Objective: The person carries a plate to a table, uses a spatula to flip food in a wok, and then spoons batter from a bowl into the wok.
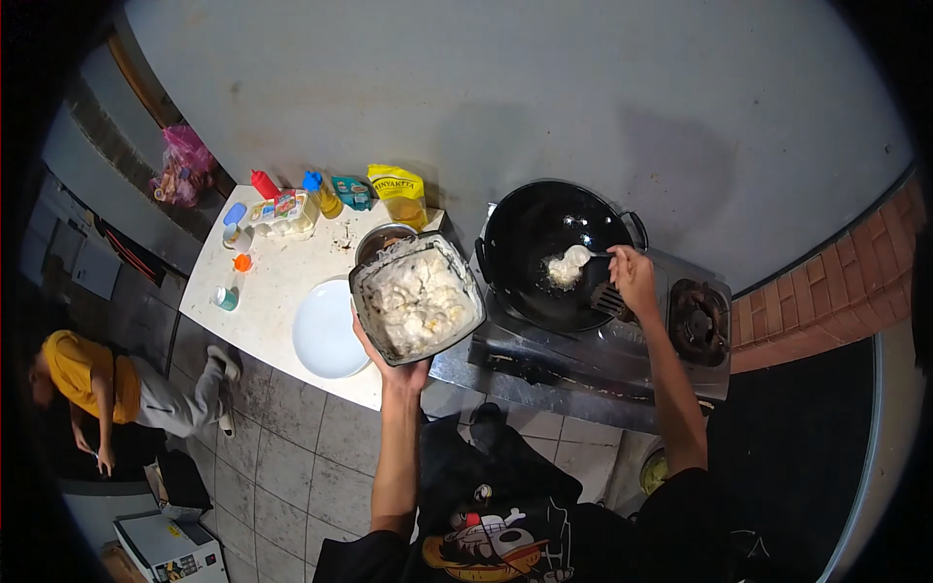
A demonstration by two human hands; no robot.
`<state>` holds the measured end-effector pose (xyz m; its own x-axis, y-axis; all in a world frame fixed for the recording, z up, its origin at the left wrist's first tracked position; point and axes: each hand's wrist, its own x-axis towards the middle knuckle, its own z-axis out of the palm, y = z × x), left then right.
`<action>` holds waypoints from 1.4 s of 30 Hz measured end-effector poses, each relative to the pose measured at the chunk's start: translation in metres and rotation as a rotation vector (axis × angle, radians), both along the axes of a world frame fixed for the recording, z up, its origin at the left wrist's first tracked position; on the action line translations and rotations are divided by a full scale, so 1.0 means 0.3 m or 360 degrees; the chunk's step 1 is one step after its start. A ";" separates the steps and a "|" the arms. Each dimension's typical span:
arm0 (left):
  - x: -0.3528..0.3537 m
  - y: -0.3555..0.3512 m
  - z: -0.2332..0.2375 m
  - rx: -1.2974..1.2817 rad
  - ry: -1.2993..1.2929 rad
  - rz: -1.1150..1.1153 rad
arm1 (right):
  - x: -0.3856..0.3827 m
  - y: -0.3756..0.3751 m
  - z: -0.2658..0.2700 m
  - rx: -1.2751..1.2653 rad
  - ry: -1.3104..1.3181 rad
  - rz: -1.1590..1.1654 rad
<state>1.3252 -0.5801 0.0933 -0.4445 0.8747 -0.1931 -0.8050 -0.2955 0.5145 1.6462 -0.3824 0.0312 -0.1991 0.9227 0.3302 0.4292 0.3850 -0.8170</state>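
Note:
My left hand (394,367) holds a square dark-rimmed container (476,316) from below, tilted toward me, with lumpy white batter (416,299) in it. In my right hand (634,279) is the handle of a spoon (577,256) loaded with batter, held over the black wok (530,219). A small patch of batter (562,275) lies in the wok just below the spoon. Under my right hand a dark slotted spatula (608,300) rests by the wok's right side.
The white table (267,328) at left bears a plate (330,330), metal bowl (381,236), egg carton (287,216), bottles and a yellow pouch (398,197). An unused burner (700,323) is at right. A person in yellow (97,374) stands far left.

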 end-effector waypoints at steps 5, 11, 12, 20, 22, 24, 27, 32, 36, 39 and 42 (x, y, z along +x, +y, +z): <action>0.001 -0.012 0.027 -0.0029 -0.0056 0.0050 | -0.001 -0.014 0.013 -0.0264 0.0418 -0.0114; 0.003 -0.018 0.033 -0.0014 -0.0095 0.0046 | -0.027 -0.025 0.024 -0.0091 0.0109 -0.0122; 0.004 -0.021 0.031 -0.0026 -0.0091 0.0044 | -0.026 -0.027 0.016 -0.0103 0.0112 -0.0124; -0.003 -0.025 -0.002 -0.0057 -0.0073 0.0146 | 0.000 -0.021 -0.002 -0.0053 0.0002 -0.0018; -0.009 -0.020 -0.012 -0.0058 -0.0091 0.0162 | -0.002 -0.025 0.007 -0.0009 -0.0100 0.0097; -0.009 -0.024 -0.019 -0.0024 0.0005 0.0126 | -0.002 -0.023 0.028 0.0023 -0.0039 0.0033; -0.003 -0.025 -0.008 -0.0056 -0.0091 0.0168 | -0.001 -0.043 0.044 -0.0016 0.0018 -0.0028; 0.011 -0.031 0.006 -0.0033 -0.0109 0.0145 | 0.018 -0.037 0.040 0.0111 -0.0113 0.0047; 0.017 -0.026 0.028 -0.0004 -0.0079 0.0100 | 0.028 -0.031 0.043 0.0040 -0.0035 -0.0032; 0.016 -0.023 0.028 -0.0062 -0.0017 0.0151 | 0.016 -0.040 0.045 0.0149 -0.0083 0.0124; 0.019 -0.031 0.025 -0.0034 -0.0046 0.0122 | 0.015 -0.055 0.053 0.0072 -0.0006 0.0057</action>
<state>1.3309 -0.5892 0.1009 -0.5041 0.8337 -0.2253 -0.7951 -0.3461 0.4981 1.6507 -0.3990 0.0471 -0.2328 0.8991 0.3706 0.4174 0.4366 -0.7970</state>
